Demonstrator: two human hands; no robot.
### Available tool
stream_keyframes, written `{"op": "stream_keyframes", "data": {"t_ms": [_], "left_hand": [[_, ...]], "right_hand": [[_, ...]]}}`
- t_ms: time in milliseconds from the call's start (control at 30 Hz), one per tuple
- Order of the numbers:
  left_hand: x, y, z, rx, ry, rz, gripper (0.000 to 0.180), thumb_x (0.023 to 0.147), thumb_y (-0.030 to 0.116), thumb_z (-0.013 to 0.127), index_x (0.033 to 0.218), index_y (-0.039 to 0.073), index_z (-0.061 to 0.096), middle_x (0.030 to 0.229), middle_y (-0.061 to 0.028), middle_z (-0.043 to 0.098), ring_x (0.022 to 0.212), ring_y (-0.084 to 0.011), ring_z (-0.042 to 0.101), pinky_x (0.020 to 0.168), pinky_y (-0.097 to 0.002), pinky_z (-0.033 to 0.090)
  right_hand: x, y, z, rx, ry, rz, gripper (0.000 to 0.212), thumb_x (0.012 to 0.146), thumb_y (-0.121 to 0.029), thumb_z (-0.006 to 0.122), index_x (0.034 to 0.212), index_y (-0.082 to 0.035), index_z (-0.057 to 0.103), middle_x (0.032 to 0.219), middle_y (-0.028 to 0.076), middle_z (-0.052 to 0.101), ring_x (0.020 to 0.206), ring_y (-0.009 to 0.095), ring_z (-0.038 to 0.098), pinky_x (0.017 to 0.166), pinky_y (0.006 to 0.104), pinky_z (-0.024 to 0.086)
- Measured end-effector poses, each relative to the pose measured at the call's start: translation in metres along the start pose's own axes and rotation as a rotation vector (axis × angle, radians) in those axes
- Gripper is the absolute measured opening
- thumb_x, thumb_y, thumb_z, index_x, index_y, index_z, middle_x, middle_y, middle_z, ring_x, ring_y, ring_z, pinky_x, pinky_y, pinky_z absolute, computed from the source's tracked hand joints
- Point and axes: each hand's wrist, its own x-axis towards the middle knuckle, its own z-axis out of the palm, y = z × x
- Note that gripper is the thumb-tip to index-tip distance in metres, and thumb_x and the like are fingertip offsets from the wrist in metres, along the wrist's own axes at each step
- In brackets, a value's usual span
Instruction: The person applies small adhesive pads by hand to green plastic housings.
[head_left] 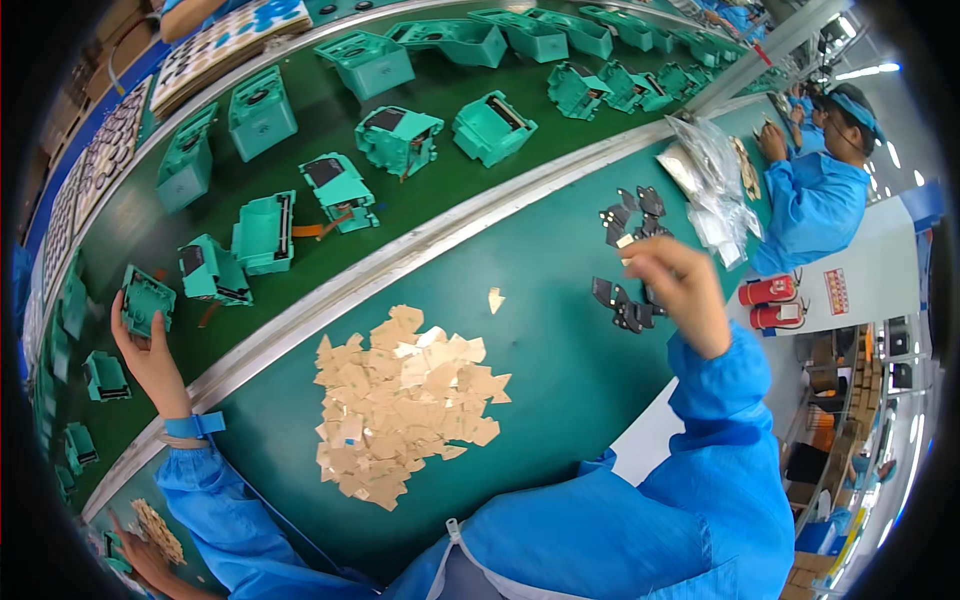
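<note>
At the far left, my left hand (150,355) reaches over the conveyor and grips a green plastic housing (150,297), thumb on its near side. My right hand (688,290) is raised over the right of the bench, fingers curled together. A small tan piece (626,241) shows at its fingertips; whether they hold it I cannot tell. Small black plastic parts lie around that hand, one group (632,212) beyond it and another (626,306) beside it, partly covered by it. Between my arms spreads a heap of tan paper-like pieces (400,400). A single tan piece (496,299) lies apart.
A metal rail (400,258) divides the bench from the green conveyor, which carries several housings (265,232). Clear plastic bags (712,190) lie at the back right. Beyond them sits a co-worker in blue (820,200). Another person's hand (145,560) is at the lower left.
</note>
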Motion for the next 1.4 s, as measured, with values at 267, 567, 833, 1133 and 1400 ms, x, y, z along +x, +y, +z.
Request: {"op": "stream_keyframes", "data": {"t_ms": [267, 567, 833, 1133, 1400], "left_hand": [[-0.015, 0.000, 0.007, 0.043, -0.053, 0.086, 0.057, 0.083, 0.000, 0.058, 0.133, 0.007, 0.033, 0.129, -0.0106, 0.037, 0.113, -0.0191, 0.044, 0.095, -0.0301, 0.037], [-0.111, 0.118, -0.017, -0.118, 0.088, 0.112, 0.037, 0.089, 0.002, 0.046, 0.125, -0.004, 0.038, 0.127, -0.0168, 0.044, 0.120, -0.0261, 0.041, 0.101, -0.0407, 0.034], [-0.196, 0.178, -0.011, -0.533, -0.474, -0.109, 0.016, 0.081, 0.001, 0.061, 0.097, 0.001, 0.061, 0.099, -0.0108, 0.060, 0.096, -0.0227, 0.057, 0.084, -0.0307, 0.045], [-0.174, 0.229, 0.037, -0.254, -0.328, 0.484, 0.032, 0.083, 0.012, 0.057, 0.112, 0.001, 0.052, 0.105, -0.0159, 0.056, 0.100, -0.0251, 0.054, 0.083, -0.0341, 0.045], [-0.171, 0.213, 0.037, -0.342, -0.531, 0.248, 0.025, 0.083, 0.015, 0.055, 0.107, 0.005, 0.054, 0.093, -0.0147, 0.060, 0.086, -0.0313, 0.058, 0.072, -0.0373, 0.047]], "right_hand": [[-0.031, 0.042, 0.027, -0.518, 0.011, -0.194, 0.029, 0.067, -0.004, 0.069, 0.094, -0.002, 0.059, 0.090, 0.009, 0.052, 0.085, 0.029, 0.049, 0.074, 0.0363, 0.041], [-0.033, 0.042, 0.046, -0.888, 0.049, -0.447, 0.019, 0.071, -0.004, 0.056, 0.089, 0.000, 0.057, 0.083, 0.009, 0.050, 0.078, 0.023, 0.051, 0.068, 0.0334, 0.040], [-0.029, 0.033, 0.036, -0.698, 0.172, -0.325, 0.020, 0.061, 0.006, 0.055, 0.080, 0.000, 0.057, 0.085, 0.016, 0.056, 0.081, 0.036, 0.053, 0.074, 0.0421, 0.043], [-0.041, -0.064, 0.076, -0.186, -0.145, -0.771, 0.014, 0.084, -0.003, 0.053, 0.097, -0.001, 0.059, 0.080, 0.022, 0.057, 0.073, 0.035, 0.055, 0.073, 0.0369, 0.046], [-0.046, -0.116, 0.087, -0.083, -0.220, -0.941, 0.022, 0.083, -0.002, 0.057, 0.105, 0.000, 0.054, 0.088, 0.018, 0.056, 0.080, 0.032, 0.055, 0.076, 0.0356, 0.046]]}}
